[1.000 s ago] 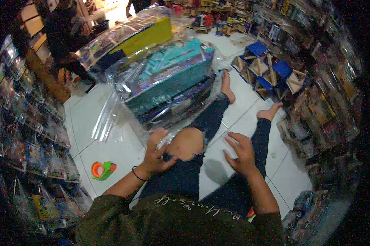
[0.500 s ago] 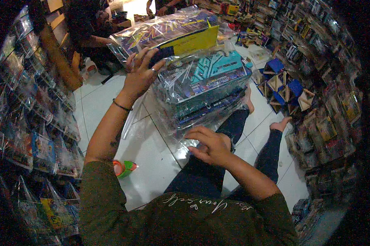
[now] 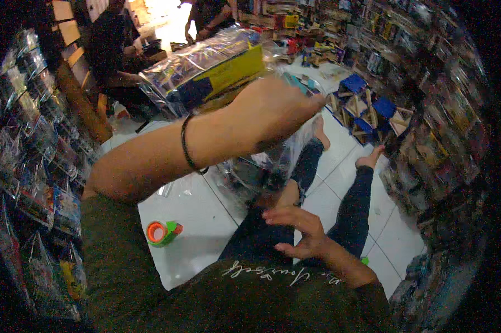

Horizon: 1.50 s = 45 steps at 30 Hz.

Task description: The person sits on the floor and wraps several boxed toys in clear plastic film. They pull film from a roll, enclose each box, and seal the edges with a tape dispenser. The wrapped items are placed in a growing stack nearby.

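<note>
My left hand, smeared by motion, reaches across the top of a stack of boxed packs in clear plastic. Its fingers are mostly hidden behind the hand, and my forearm covers much of the stack. A teal patch of the stack shows beyond the hand. My right hand hovers above my thigh with fingers apart and nothing in them. Behind the stack lies another plastic-wrapped bundle, with a yellow and dark blue side.
An orange and green tape roll lies on the white tiled floor to my left. Blue and wooden pieces are heaped at the right. Shelves of wrapped goods flank both sides. Other people are at the back.
My left hand has swung right from the yellow-sided bundle across the nearer stack. My right hand has dropped a little nearer to me. The view has shifted slightly.
</note>
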Motion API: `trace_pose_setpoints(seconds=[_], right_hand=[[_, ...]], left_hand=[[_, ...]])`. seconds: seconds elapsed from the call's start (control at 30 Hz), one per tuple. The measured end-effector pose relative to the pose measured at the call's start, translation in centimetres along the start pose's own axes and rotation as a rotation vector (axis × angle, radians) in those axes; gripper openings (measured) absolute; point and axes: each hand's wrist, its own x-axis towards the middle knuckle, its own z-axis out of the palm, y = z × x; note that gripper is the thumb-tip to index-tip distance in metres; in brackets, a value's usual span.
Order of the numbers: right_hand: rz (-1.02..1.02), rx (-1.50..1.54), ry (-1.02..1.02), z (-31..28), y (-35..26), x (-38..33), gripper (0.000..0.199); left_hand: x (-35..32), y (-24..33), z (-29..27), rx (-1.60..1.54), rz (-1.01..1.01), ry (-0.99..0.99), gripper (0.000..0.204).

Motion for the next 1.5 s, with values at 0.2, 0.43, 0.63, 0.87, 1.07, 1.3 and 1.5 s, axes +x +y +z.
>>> trace_pose_setpoints(seconds=[0.2, 0.43, 0.63, 0.87, 1.07, 1.3, 1.5], right_hand=[[0.335, -0.534, 0.379, -7.2, -6.9, 1.0, 0.101], [0.268, -0.883, 0.724, -22.1, -10.5, 3.7, 0.044], [0.674, -0.247, 1.018, -25.7, -14.6, 2.7, 0.035], [0.501, -0.954, 0.613, -26.9, -17.3, -3.8, 0.042], [1.026, -0.925, 0.541, -29.8, -16.8, -11.9, 0.043], [1.079, 0.036, 0.921, -27.3, -6.5, -21.4, 0.044], [0.375, 0.611, 0.514, -19.5, -3.0, -23.6, 0.062]], left_hand=[[13.0, 7.2, -5.3, 0.056, 0.167, -0.169, 0.042], [14.6, 9.7, -3.8, -0.452, 0.18, -0.153, 0.071], [-2.0, 14.3, 2.7, -0.618, -0.108, -0.348, 0.102], [-13.2, 15.5, 5.0, -0.963, -0.199, -0.445, 0.015], [-7.6, 7.4, -0.7, -0.666, -0.591, -0.094, 0.011], [-3.5, 0.6, 4.1, -0.48, -0.204, -0.227, 0.016], [0.2, 9.8, 6.0, -0.214, 0.049, 0.286, 0.039]])
